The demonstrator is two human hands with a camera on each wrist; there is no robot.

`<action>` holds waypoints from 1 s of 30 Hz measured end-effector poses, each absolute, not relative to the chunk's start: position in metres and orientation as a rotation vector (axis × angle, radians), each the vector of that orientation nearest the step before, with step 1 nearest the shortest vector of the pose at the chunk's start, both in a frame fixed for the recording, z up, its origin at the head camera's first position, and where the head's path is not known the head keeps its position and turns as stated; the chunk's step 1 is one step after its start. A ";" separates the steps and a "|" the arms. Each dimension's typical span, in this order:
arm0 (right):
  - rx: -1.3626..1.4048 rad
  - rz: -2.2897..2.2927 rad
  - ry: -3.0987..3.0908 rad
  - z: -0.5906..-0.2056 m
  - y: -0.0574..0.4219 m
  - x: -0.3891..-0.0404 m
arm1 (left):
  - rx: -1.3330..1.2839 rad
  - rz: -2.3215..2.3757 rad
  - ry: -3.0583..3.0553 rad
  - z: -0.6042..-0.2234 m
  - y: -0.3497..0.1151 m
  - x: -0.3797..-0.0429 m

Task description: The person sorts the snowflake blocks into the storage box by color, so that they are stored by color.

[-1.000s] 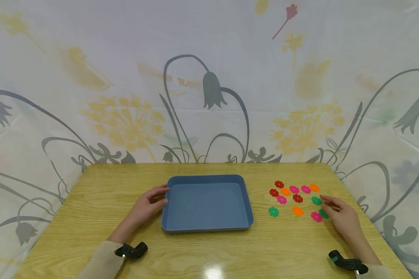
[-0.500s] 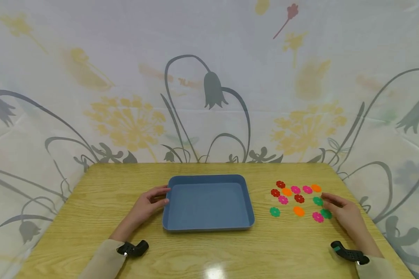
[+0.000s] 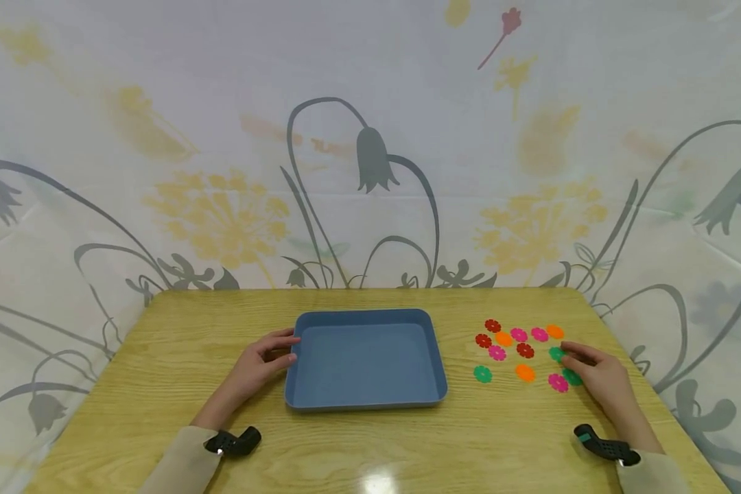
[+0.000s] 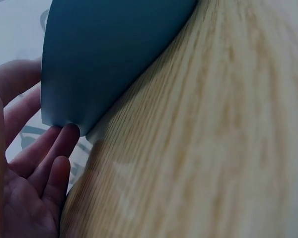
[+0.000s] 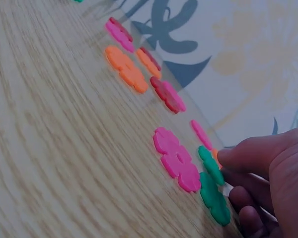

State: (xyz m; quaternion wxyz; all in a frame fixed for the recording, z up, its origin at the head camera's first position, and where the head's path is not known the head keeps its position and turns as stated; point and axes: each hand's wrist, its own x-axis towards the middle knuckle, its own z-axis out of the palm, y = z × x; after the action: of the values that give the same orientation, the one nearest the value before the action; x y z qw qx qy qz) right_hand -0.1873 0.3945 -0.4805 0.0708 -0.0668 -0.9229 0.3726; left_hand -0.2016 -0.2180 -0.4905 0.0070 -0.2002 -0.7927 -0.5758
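Note:
A blue-grey rectangular tray lies on the wooden table. At its left side my left hand rests with the thumb and a finger over the rim, while other fingers touch the outer wall in the left wrist view. Right of the tray lie several flat flower-shaped pieces in red, pink, orange and green. My right hand is over the right end of this group, thumb and fingers apart beside a green flower piece. Another green flower piece is partly under the hand in the head view, next to a pink flower piece.
Farther left in the group are a green flower piece, an orange flower piece and a red flower piece. Behind the table hangs a flower-printed curtain. Each wrist wears a black device.
My right thumb has moved slightly left, closer to the upper green flower piece. My left hand and the tray have stayed in place; the whole view shifts a little.

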 end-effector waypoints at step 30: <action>-0.116 0.944 -2.882 -0.477 0.392 -0.197 | -0.655 -1.635 -2.685 -0.476 -0.218 -0.202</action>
State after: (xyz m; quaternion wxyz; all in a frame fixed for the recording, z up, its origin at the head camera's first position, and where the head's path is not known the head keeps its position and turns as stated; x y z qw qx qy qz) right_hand -0.1966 0.3919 -0.4769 0.0535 -0.0383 -0.9483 0.3105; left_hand -0.2025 -0.2181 -0.4762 -0.0349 -0.2040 -0.8355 -0.5090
